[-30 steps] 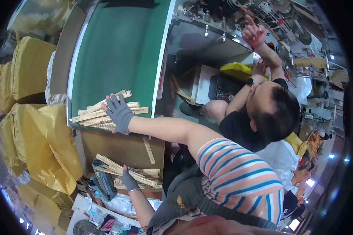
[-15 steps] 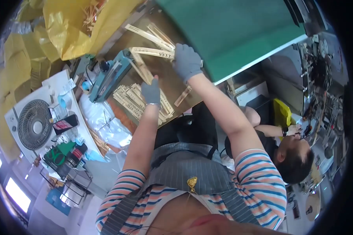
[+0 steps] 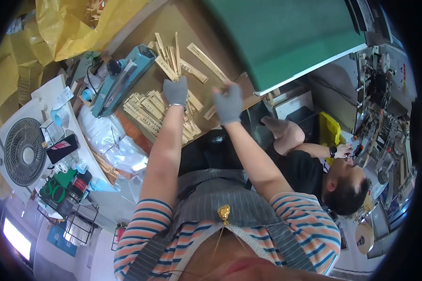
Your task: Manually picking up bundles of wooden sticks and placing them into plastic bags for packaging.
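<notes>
My left hand (image 3: 176,91), in a grey glove with bare fingertips, is closed around the near end of several narrow pale wooden-looking strips (image 3: 165,67) that fan out beyond it. Dark print marks many of them. Just to the right hovers my right hand (image 3: 229,103), gloved alike, its fingers smeared by motion. By its fingertips ends a single long strip (image 3: 206,61) lying slantwise on the brown tabletop (image 3: 145,77). Between the two hands rests a shorter strip (image 3: 194,73). A dense pile of similar strips (image 3: 147,112) covers the table's near left, partly behind my left forearm.
Left of the strips stands a blue long-bodied bench device (image 3: 122,82). Clear plastic bags (image 3: 110,138) and a white table with a fan (image 3: 26,147) lie further left. A green board (image 3: 286,42) borders the right. Another person (image 3: 309,173) works at the right.
My right hand has let go of the strips it held and drawn down toward me. My left hand has moved up slightly and now grips the fanned strips.
</notes>
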`<state>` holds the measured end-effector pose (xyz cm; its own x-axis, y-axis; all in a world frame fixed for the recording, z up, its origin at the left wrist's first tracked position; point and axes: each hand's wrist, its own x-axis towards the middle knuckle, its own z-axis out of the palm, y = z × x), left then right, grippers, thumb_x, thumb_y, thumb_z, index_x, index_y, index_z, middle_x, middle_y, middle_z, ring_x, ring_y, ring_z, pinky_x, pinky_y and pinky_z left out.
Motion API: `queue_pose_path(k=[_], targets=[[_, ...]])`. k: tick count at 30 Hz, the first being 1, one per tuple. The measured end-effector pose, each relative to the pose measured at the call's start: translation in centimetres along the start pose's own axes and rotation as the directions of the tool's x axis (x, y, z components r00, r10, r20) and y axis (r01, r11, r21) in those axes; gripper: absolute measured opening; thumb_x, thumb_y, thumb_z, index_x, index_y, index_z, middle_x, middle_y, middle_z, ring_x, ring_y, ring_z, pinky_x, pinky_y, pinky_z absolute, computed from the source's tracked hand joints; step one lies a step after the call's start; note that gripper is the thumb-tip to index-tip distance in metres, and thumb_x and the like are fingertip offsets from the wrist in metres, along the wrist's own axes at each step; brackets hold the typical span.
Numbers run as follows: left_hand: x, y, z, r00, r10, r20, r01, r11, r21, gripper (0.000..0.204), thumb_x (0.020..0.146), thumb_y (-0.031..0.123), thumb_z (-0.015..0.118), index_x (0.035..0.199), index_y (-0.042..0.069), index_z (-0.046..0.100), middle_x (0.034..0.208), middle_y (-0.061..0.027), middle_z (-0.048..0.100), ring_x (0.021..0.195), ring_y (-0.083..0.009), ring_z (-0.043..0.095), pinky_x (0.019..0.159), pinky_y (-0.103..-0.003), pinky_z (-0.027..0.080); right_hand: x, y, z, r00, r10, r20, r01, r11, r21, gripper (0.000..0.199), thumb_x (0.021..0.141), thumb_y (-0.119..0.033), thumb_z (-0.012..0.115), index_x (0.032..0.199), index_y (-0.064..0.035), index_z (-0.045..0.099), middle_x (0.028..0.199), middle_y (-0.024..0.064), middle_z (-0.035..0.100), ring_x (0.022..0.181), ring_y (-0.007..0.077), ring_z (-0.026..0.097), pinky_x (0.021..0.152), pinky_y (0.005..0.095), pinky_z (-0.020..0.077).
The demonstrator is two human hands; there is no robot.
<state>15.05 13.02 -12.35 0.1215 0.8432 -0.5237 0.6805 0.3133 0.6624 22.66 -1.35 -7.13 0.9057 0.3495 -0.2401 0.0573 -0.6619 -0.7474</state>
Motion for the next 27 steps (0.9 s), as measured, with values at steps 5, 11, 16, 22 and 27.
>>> queue_pose_path(k=[5,11,16,22,27], targets=[[-2.4,3.5,-0.2,0.979,0.134,-0.156,-0.104,0.977,0.184,0.055,0.069,0.037,0.071,0.093,-0.011,0.058,0.084,-0.0239,0.065,0.080,-0.0345,0.065,0.072,-0.036,0.050,3.4,3.6,-0.7,0.887,0.459,-0.055,-0.461,0.871,-0.171,0.057,0.080,-0.046,0.057,0.113,0.0007,0.055,0.103,0.0250,0.060,0.099,0.0408,0.056,0.086,0.0442,0.0446],[-0.1,3.5,1.6,0.933,-0.211,0.291,0.267,0.949,-0.166,0.073,0.061,0.050,0.078,0.096,-0.012,0.061,0.089,-0.0264,0.064,0.078,-0.0274,0.064,0.072,-0.037,0.049,4.3,-2.5,5.1,0.872,0.134,0.472,-0.136,0.990,-0.029,0.035,0.086,-0.027,0.048,0.112,-0.0045,0.056,0.107,0.0245,0.057,0.099,0.0421,0.054,0.088,0.0457,0.0431],[1.7,1.9,0.5,0.926,-0.191,0.326,0.189,0.981,0.040,0.055,0.067,0.040,0.077,0.090,-0.008,0.064,0.080,-0.0139,0.063,0.068,-0.0182,0.059,0.060,-0.031,0.047,3.1,-1.3,4.4,0.808,-0.151,0.570,-0.031,0.955,0.296,0.034,0.087,-0.023,0.051,0.113,-0.0027,0.057,0.106,0.0197,0.060,0.101,0.0334,0.057,0.089,0.0375,0.0437],[-8.1,15.9,-5.8,0.963,0.270,-0.004,-0.235,0.830,-0.506,0.034,0.075,0.018,0.076,0.101,0.000,0.063,0.087,-0.0045,0.063,0.079,-0.0096,0.056,0.072,-0.023,0.045,3.1,0.0,-2.0,0.963,-0.085,0.255,-0.008,0.938,0.345,0.039,0.090,-0.026,0.054,0.120,-0.0012,0.053,0.117,0.0166,0.057,0.105,0.0252,0.058,0.093,0.0331,0.0421],[-0.6,27.0,-14.9,0.178,0.950,-0.255,-0.962,0.223,0.158,0.028,0.091,0.011,0.052,0.115,-0.003,0.057,0.111,-0.0062,0.058,0.098,-0.0169,0.056,0.089,-0.031,0.045,5.5,7.7,-2.2,0.932,-0.150,0.330,0.232,0.946,-0.224,0.058,0.090,-0.037,0.047,0.137,-0.0067,0.030,0.124,0.0262,0.048,0.101,0.0424,0.054,0.088,0.0457,0.0435]])
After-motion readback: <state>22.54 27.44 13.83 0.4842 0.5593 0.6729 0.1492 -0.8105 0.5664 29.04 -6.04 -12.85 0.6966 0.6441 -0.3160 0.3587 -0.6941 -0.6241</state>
